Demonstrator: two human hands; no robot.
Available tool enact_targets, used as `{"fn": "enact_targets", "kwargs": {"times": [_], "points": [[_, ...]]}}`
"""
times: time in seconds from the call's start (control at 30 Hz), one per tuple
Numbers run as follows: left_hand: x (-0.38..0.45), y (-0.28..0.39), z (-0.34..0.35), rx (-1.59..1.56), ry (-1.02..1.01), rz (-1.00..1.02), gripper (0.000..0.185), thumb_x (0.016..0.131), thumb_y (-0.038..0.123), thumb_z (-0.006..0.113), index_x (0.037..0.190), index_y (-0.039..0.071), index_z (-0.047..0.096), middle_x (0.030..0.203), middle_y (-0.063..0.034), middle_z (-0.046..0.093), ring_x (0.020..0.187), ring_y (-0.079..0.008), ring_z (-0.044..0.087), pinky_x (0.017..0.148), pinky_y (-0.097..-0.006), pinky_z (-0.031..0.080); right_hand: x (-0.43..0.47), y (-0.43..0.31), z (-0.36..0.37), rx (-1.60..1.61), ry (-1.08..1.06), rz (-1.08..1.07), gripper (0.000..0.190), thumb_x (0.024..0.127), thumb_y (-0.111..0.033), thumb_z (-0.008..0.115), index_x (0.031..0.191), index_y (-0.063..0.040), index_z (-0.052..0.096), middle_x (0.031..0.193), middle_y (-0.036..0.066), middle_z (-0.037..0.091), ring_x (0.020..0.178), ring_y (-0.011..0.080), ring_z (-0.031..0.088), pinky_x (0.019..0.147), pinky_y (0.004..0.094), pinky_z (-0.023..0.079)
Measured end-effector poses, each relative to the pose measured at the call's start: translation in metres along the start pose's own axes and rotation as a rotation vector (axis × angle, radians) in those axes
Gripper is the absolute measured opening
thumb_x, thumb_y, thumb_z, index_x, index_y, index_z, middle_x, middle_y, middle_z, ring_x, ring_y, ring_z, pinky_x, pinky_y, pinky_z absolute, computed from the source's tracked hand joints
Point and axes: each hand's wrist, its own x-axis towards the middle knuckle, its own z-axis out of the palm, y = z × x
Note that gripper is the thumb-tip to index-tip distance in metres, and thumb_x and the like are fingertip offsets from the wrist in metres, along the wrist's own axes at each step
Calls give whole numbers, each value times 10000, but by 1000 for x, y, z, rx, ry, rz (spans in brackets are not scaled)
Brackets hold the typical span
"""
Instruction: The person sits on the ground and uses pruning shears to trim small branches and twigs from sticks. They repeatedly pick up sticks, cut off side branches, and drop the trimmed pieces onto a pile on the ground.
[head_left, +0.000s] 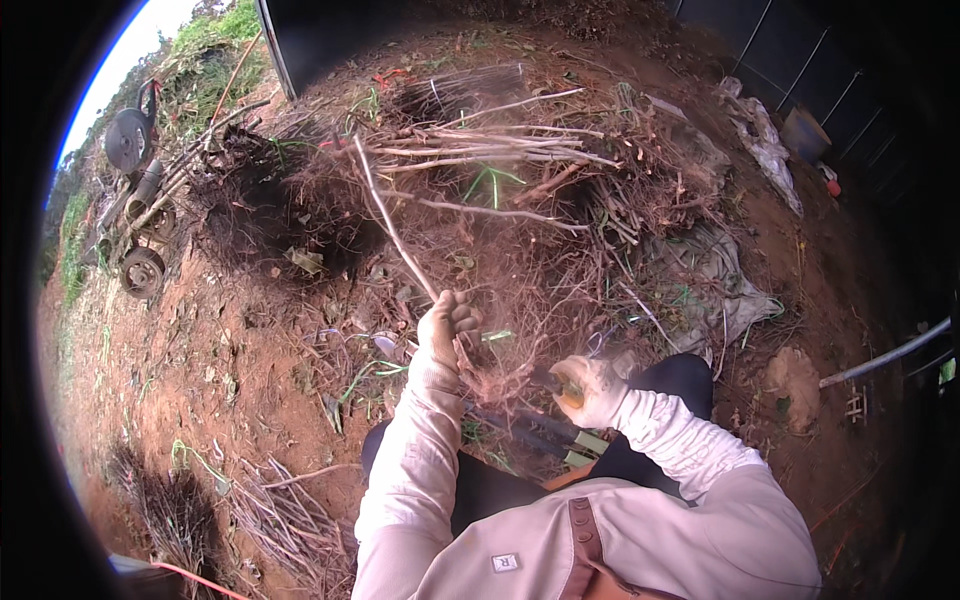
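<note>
Near the middle, my left hand (452, 321) grips the lower part of a thin woody stem (390, 225), which slants up and to the left. Reddish, tangled roots (499, 379) spread from the stem's lower end, between my hands. To the right of these roots, my right hand (589, 386) is closed around the yellowish handle (572, 391) of a tool; its dark, blurred working part points at the roots, and its kind cannot be told. Below my hands, between my knees, lies a long-handled tool with green grips (589, 444).
Ahead lie heaped cut stems (495, 146) and rooted brush (255, 202). A grey cloth sheet (720, 277) is at right, a wheeled machine (142, 270) at upper left. Stem bundles (289, 510) lie at lower left; a bucket (805, 136) stands at upper right.
</note>
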Motion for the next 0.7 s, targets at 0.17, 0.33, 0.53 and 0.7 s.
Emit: {"fn": "enact_targets", "kwargs": {"times": [0.17,0.33,0.53,0.7], "points": [[-35,-2,24,647,416,412,113,875,167,502,790,93,505,593,32,445,454,-60,381,386,-222,303,-48,56,4,50,142,656,183,778,-119,602,932,-32,554,809,105,636,732,194,625,656,299,485],[-80,-40,45,1099,8,310,95,873,141,515,905,66,564,678,74,457,551,-27,380,478,-196,301,-30,37,-35,-277,370,247,514,719,-112,665,1157,-49,404,1041,184,466,930,320,514,746,439,434],[-110,-76,76,1088,-290,31,121,884,193,554,841,82,527,677,83,432,570,-21,370,486,-189,308,-10,7,-76,-494,583,46,543,684,-188,697,1150,-64,446,1059,141,462,992,301,457,892,456,345],[-105,-91,74,1335,-281,145,142,885,187,560,836,59,523,686,68,439,613,-33,379,527,-200,336,-30,10,-86,-313,266,282,476,690,-214,697,1107,-118,489,999,111,508,930,291,508,804,428,414]]}}
